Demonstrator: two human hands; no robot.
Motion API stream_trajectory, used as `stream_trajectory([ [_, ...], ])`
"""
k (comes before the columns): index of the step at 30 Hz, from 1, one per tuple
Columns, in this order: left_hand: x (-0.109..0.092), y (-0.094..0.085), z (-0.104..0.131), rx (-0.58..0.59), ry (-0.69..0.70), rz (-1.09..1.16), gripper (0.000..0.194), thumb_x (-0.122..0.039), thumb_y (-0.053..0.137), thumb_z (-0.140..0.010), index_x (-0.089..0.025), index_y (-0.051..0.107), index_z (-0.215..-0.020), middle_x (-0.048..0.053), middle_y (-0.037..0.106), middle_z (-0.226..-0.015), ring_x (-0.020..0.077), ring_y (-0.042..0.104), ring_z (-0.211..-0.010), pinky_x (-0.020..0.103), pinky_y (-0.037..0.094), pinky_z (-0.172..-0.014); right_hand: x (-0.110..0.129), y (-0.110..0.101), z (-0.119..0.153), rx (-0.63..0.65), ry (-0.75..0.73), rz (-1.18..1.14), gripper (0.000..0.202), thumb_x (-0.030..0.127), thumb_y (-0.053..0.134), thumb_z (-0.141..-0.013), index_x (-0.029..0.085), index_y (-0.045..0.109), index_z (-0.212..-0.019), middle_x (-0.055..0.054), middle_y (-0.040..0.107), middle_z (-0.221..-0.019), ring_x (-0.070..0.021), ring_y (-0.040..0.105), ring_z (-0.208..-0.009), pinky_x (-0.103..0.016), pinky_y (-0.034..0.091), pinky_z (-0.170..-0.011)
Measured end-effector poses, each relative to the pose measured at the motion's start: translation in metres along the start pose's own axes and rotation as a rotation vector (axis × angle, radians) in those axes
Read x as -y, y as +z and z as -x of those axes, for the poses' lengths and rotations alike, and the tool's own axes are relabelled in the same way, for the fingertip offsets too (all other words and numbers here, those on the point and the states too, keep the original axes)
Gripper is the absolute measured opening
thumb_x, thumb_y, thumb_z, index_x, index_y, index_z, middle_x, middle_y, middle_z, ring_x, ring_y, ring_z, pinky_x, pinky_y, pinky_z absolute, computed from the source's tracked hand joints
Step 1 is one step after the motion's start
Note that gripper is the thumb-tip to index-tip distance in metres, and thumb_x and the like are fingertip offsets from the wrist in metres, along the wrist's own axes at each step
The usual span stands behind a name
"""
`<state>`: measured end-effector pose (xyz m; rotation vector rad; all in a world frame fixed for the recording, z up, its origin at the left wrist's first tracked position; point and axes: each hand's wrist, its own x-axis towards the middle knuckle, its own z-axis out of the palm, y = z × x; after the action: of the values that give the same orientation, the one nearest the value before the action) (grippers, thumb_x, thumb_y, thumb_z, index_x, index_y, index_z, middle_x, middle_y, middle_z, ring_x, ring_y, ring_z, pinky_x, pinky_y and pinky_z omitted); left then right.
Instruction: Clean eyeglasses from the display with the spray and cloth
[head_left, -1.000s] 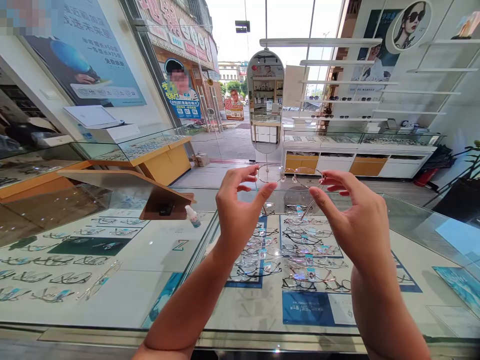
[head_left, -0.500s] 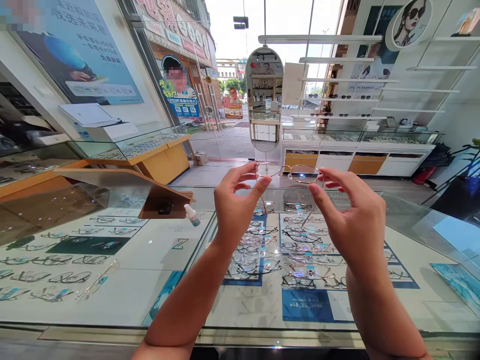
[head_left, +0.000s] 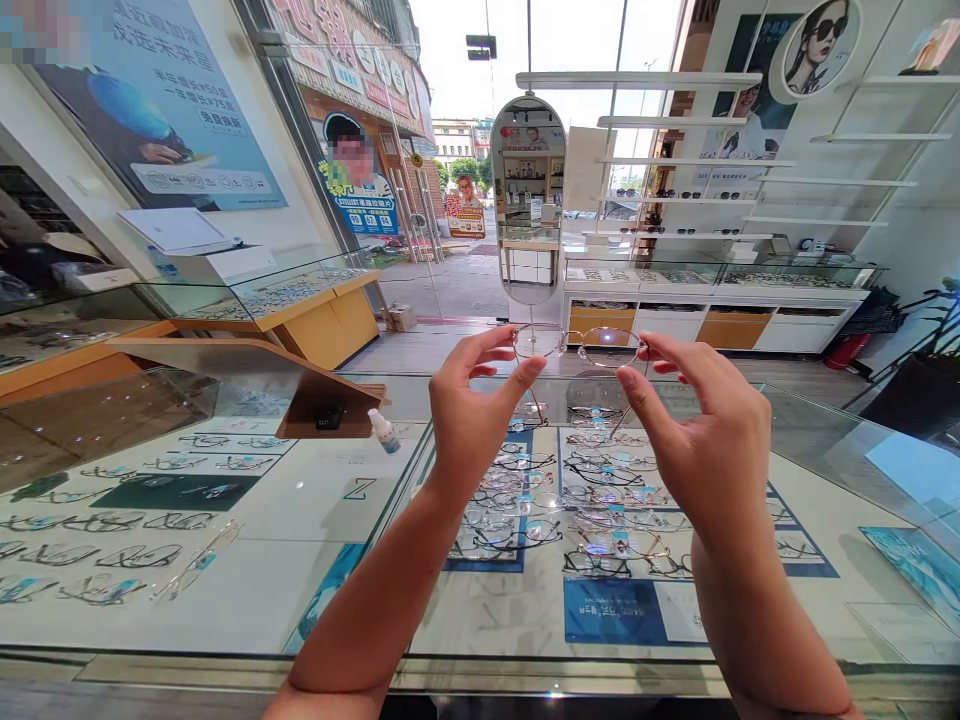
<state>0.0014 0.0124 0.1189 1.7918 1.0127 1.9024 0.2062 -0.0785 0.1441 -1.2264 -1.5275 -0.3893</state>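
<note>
Thin-rimmed metal eyeglasses (head_left: 571, 340) with round lenses are held up in the air over a glass display counter. My left hand (head_left: 480, 400) pinches their left end between thumb and fingers. At the opposite end, my right hand (head_left: 701, 420) grips the frame near the hinge in the same way. Both temple arms are unfolded and slant downward, one beside each hand. Under the glass top, rows of eyeglass frames (head_left: 600, 470) lie on blue and white mats, partly hidden by my hands and forearms.
A small white spray bottle (head_left: 384, 430) stands left of my left hand, near a wooden board (head_left: 300, 385). More frames (head_left: 140, 555) lie in the left showcase. Ahead are an oval mirror (head_left: 529, 200), white wall shelves (head_left: 697, 160) and low cabinets (head_left: 712, 310).
Both hands stay almost where they were. The eyeglasses have tilted slightly, and their temple arms hang at a slightly different angle.
</note>
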Motion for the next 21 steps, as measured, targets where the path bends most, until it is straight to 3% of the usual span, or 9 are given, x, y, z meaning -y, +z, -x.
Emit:
stream_trajectory([
  [6,-0.003,0.001,0.004,-0.049,0.102,-0.062,0.046,-0.052,0.094,-0.083,-0.025,0.078,-0.116,0.006,0.082,-0.11,0.0204,0.078,-0.096,0.037,0.06,-0.081,-0.002,0.002,0.0,0.002,0.013,0.045,0.04,0.049,0.066,-0.106,0.021,0.074,-0.134,-0.009,0.079,-0.122,-0.0291,0.072,-0.113,-0.046,0.056,-0.094],
  [13,-0.003,0.003,0.008,-0.119,0.328,-0.192,0.043,-0.047,0.093,-0.085,-0.024,0.075,-0.116,0.003,0.079,-0.104,0.0176,0.075,-0.089,0.036,0.058,-0.079,-0.007,0.004,-0.001,0.091,0.077,0.083,0.05,0.056,0.063,-0.105,0.02,0.073,-0.137,-0.011,0.079,-0.123,-0.033,0.072,-0.115,-0.049,0.056,-0.093],
  [21,-0.001,0.004,0.009,-0.178,0.463,-0.277,0.045,-0.046,0.094,-0.084,-0.023,0.072,-0.115,0.002,0.075,-0.1,0.0174,0.069,-0.084,0.037,0.058,-0.079,-0.013,0.006,-0.004,0.167,0.12,0.04,0.055,0.059,0.062,-0.103,0.018,0.074,-0.137,-0.014,0.079,-0.124,-0.034,0.074,-0.112,-0.051,0.057,-0.094],
])
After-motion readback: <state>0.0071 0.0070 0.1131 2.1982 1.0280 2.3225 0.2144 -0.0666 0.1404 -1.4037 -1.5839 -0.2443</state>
